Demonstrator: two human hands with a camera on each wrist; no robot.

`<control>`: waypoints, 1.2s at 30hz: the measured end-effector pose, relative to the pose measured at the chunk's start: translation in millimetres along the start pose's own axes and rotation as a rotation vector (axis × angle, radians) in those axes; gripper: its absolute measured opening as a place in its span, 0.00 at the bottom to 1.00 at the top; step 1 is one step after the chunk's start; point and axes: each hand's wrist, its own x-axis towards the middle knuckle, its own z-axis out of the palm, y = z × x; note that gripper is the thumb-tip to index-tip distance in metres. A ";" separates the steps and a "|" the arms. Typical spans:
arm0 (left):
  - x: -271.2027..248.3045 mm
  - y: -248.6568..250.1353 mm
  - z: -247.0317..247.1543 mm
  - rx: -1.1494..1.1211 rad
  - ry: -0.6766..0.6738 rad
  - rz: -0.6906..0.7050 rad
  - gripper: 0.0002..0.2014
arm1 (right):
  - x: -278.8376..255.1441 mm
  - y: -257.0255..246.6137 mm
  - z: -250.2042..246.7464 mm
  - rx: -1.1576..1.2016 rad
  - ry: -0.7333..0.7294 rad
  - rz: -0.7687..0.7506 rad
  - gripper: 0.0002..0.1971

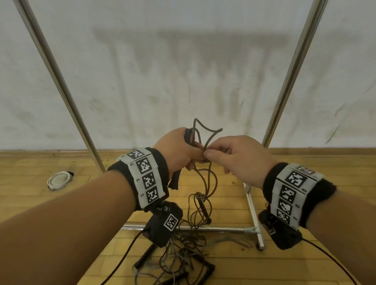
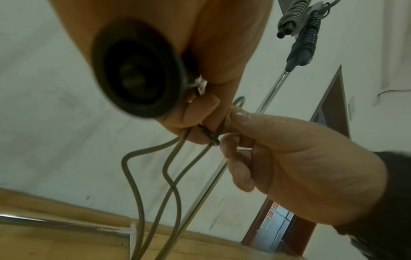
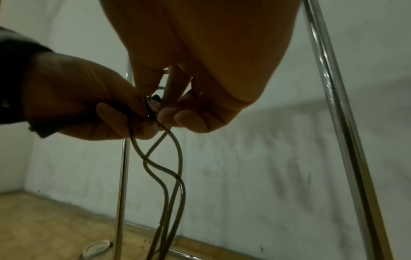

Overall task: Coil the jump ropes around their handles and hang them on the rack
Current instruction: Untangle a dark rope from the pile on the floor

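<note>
My left hand (image 1: 183, 151) grips a black jump-rope handle (image 1: 188, 136), whose round butt end (image 2: 138, 73) fills the left wrist view. Beside it my right hand (image 1: 233, 154) pinches the dark brown rope (image 1: 205, 141) between thumb and forefinger, right at the left fingers. A small loop of rope (image 1: 206, 127) sticks up above both hands. Three strands (image 3: 169, 172) hang down from the pinch toward the floor. The rack's two chrome uprights (image 1: 53, 69) (image 1: 299, 55) rise on either side. Two coiled ropes (image 2: 304, 31) hang high on the rack.
A tangled pile of ropes with black handles (image 1: 180, 262) lies on the wooden floor in front of the rack's base bar (image 1: 253, 216). A white round floor fitting (image 1: 59, 179) sits at the left. A white wall stands behind; a doorway (image 2: 286, 214) shows to the right.
</note>
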 end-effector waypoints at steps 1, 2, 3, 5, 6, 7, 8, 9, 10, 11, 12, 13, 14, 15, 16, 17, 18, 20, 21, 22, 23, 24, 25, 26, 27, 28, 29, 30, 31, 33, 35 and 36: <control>0.1 -0.6 1.3 0.006 -0.003 0.004 0.13 | 1.3 -1.2 0.9 -0.008 0.024 -0.014 0.09; 0.2 -1.2 2.1 0.011 -0.010 0.011 0.14 | 2.1 -2.1 1.6 -0.013 0.048 -0.027 0.09; 0.0 -1.7 2.7 0.019 -0.019 0.022 0.15 | 2.5 -3.2 1.7 -0.010 0.072 -0.035 0.09; -0.1 -2.5 3.0 0.041 -0.039 0.056 0.16 | 3.0 -6.6 1.3 0.046 0.104 -0.025 0.10; -0.3 -3.0 3.6 0.063 -0.051 0.075 0.16 | 3.0 -10.1 -0.2 0.119 0.118 -0.001 0.11; -0.9 -3.6 4.8 0.106 -0.067 0.089 0.16 | 3.2 -14.7 -3.4 0.226 0.138 0.034 0.11; -1.9 -5.0 7.0 0.171 -0.089 0.097 0.17 | 4.0 -19.5 -8.4 0.354 0.166 0.068 0.12; -3.2 -7.0 9.7 0.245 -0.118 0.101 0.17 | 5.5 -24.1 -15.6 0.493 0.199 0.095 0.12; -4.6 -9.9 12.8 0.303 -0.154 0.103 0.17 | 7.3 -28.0 -24.8 0.654 0.235 0.107 0.12; -6.1 -12.2 17.0 0.338 -0.184 0.104 0.16 | 9.3 -30.2 -36.1 0.838 0.262 0.102 0.10; -6.7 -13.4 19.0 0.363 -0.197 0.109 0.15 | 10.3 -31.8 -47.0 1.033 0.281 0.085 0.09; -6.3 -13.6 19.8 0.367 -0.190 0.116 0.13 | 11.0 -31.6 -55.6 1.188 0.294 0.074 0.08; -4.9 -13.1 19.1 0.343 -0.165 0.121 0.12 | 11.0 -29.0 -60.0 1.267 0.300 0.080 0.09; -3.2 -11.3 18.1 0.293 -0.130 0.119 0.11 | 10.5 -24.7 -60.1 1.263 0.297 0.109 0.10; -1.5 -9.3 17.1 0.233 -0.097 0.109 0.12 | 9.4 -19.0 -57.1 1.190 0.286 0.161 0.11; -0.3 -8.0 16.3 0.178 -0.074 0.097 0.13 | 7.7 -12.8 -51.6 1.047 0.258 0.221 0.12; 0.4 -7.6 15.8 0.138 -0.063 0.087 0.13 | 6.1 -6.0 -44.5 0.852 0.211 0.271 0.12; 1.9 -9.2 14.9 0.079 -0.066 0.070 0.14 | 3.3 5.4 -31.4 0.491 0.094 0.317 0.15; 3.2 -10.3 14.3 0.041 -0.070 0.062 0.14 | 2.6 9.6 -26.0 0.382 0.042 0.338 0.17; 4.7 -10.9 13.8 -0.001 -0.069 0.053 0.15 | 2.0 12.9 -21.9 0.321 -0.008 0.364 0.19; 6.0 -10.7 13.5 -0.035 -0.063 0.049 0.14 | 1.5 15.2 -19.1 0.297 -0.063 0.391 0.21; 7.0 -10.4 13.4 -0.056 -0.050 0.046 0.14 | 0.7 16.3 -16.7 0.290 -0.111 0.408 0.23; 7.6 -9.9 13.7 -0.071 -0.038 0.042 0.14 | -0.2 16.5 -14.4 0.265 -0.142 0.397 0.23; 7.5 -9.4 13.9 -0.090 -0.037 0.035 0.14 | -0.8 15.6 -12.3 0.202 -0.148 0.350 0.22; 6.7 -9.0 14.1 -0.113 -0.044 0.025 0.15 | -1.2 14.3 -10.8 0.116 -0.132 0.288 0.20; 5.9 -8.5 14.3 -0.139 -0.057 0.016 0.15 | -1.2 12.8 -9.8 0.032 -0.106 0.232 0.20; 4.8 -8.0 14.5 -0.152 -0.075 0.014 0.15 | -0.7 11.2 -9.1 -0.035 -0.074 0.189 0.20; 3.9 -7.3 14.6 -0.144 -0.091 0.020 0.15 | 0.0 9.9 -8.8 -0.075 -0.041 0.161 0.22; 3.3 -6.3 14.8 -0.124 -0.103 0.032 0.15 | 1.0 8.7 -8.6 -0.089 -0.009 0.144 0.23; 3.1 -4.2 14.8 -0.095 -0.113 0.058 0.16 | 2.0 7.2 -7.3 -0.100 0.040 0.124 0.23; 5.1 -3.6 14.9 -0.063 -0.109 0.066 0.16 | 2.9 5.3 -5.3 -0.110 0.075 0.105 0.23; 6.0 -4.1 14.8 -0.023 -0.108 0.067 0.16 | 4.2 3.8 -5.2 -0.085 0.101 0.098 0.22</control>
